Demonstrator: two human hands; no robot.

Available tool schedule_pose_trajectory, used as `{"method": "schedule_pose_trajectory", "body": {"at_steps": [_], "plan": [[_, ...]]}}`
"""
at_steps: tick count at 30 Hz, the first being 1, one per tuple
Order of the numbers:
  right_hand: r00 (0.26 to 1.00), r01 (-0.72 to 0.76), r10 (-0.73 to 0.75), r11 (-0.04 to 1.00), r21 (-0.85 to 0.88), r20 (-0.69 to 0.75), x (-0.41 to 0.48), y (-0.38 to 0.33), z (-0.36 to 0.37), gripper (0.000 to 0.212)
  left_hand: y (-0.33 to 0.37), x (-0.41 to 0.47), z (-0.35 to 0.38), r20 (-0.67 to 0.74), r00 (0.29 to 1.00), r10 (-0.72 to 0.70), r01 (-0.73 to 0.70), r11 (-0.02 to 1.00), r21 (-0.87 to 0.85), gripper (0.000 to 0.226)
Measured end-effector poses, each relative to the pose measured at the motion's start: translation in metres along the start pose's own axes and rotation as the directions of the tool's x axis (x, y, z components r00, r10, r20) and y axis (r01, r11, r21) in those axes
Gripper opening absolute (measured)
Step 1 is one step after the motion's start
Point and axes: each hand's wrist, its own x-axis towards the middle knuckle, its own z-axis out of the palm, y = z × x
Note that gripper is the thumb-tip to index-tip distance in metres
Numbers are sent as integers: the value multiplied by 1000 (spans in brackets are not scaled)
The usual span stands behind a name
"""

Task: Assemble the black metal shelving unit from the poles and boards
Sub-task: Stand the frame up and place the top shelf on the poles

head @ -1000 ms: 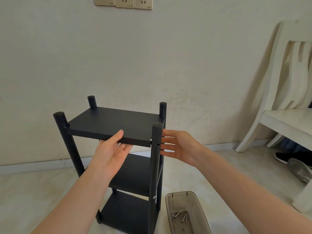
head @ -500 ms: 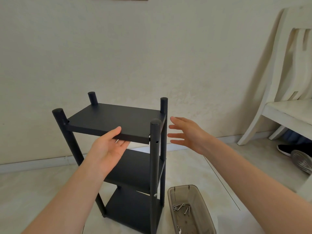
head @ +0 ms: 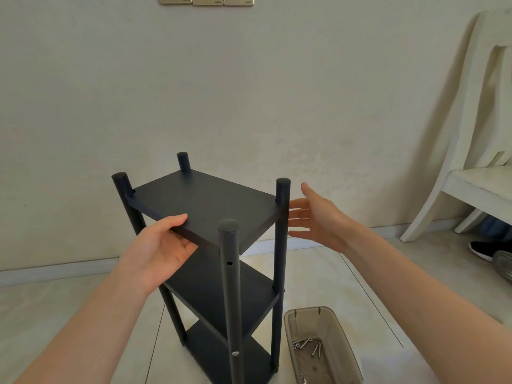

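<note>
Your body, as seen from the head camera: 2 arms only. The left forearm [head: 91, 328] and right forearm [head: 429, 300] are bare along all the length that shows, slim and smooth. The left hand [head: 160, 250] and right hand [head: 321, 217] are likewise bare. Fingernail detail is too small to tell.

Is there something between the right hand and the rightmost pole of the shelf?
Nothing visible does. The right hand is open just beside the rightmost pole, with only air between; the left hand grips the top board.
</note>
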Motion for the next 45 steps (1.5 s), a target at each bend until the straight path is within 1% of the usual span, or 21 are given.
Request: {"method": "schedule_pose_trajectory", "body": {"at_steps": [3, 4, 8, 11, 13, 14, 17, 20, 22, 26, 29, 31, 37, 38, 39, 42, 45], "plan": [[995, -25, 32, 997, -79, 95, -1, 0, 7, 65, 9, -2, -8, -8, 1000, -6, 6, 998, 60, 50], [990, -42, 51, 997, -70, 128, -1, 0, 10, 64, 11, -2, -11, -9, 1000, -13, 13, 997, 80, 47], [962, -118, 91, 989, 92, 258, -5, -5, 27, 47, 16, -6, -17, -16, 999, -43, 45, 986, 163, 40], [960, -154, 90, 960, 233, 266, -8, -4, 44, 38, 17, -9, -17, -9, 998, -60, 61, 981, 185, 40], [960, -153, 79, 952, 267, 267, -11, -4, 53, 26, 19, -10, -17, -15, 998, -64, 66, 978, 199, 41], [957, -163, 89, 952, 259, 276, -11, -3, 55, 25, 21, -11, -18, -18, 998, -67, 69, 976, 208, 42], [929, -227, 148, 952, 206, 339, -10, -1, 60, 41, 24, -13, -23, -42, 996, -76, 84, 969, 232, 46], [920, -222, 140, 956, 194, 365, -10, -3, 68, 45, 26, -15, -27, -51, 994, -92, 102, 967, 234, 48], [928, -191, 103, 956, 221, 357, -10, -3, 70, 46, 26, -16, -26, -59, 994, -95, 106, 968, 228, 49], [951, -211, 119, 925, 315, 286, -14, -1, 72, 29, 23, -21, -18, -86, 993, -79, 96, 972, 217, 47], [969, -198, 125, 909, 368, 212, -14, 2, 75, 27, 21, -27, -9, -135, 990, -49, 77, 974, 213, 30], [976, -189, 128, 901, 391, 177, -15, 2, 77, 21, 21, -32, -5, -167, 986, -25, 65, 970, 236, 25], [986, -166, 141, 872, 460, 90, -13, 7, 88, 11, 29, -43, -7, -208, 978, -12, 57, 975, 213, 44], [987, -158, 141, 868, 472, 72, -12, 9, 92, 11, 30, -43, -7, -214, 977, -3, 45, 980, 193, 45], [989, -149, 141, 863, 483, 53, -11, 10, 95, 16, 30, -43, -8, -229, 973, 9, 34, 982, 183, 44], [989, -124, 145, 851, 510, -1, -11, 13, 107, 36, 27, -42, -3, -305, 950, 67, 0, 976, 216, 32], [992, -93, 124, 868, 488, -32, -15, 15, 121, 36, 23, -37, -1, -425, 879, 215, -81, 947, 312, 23]]}}
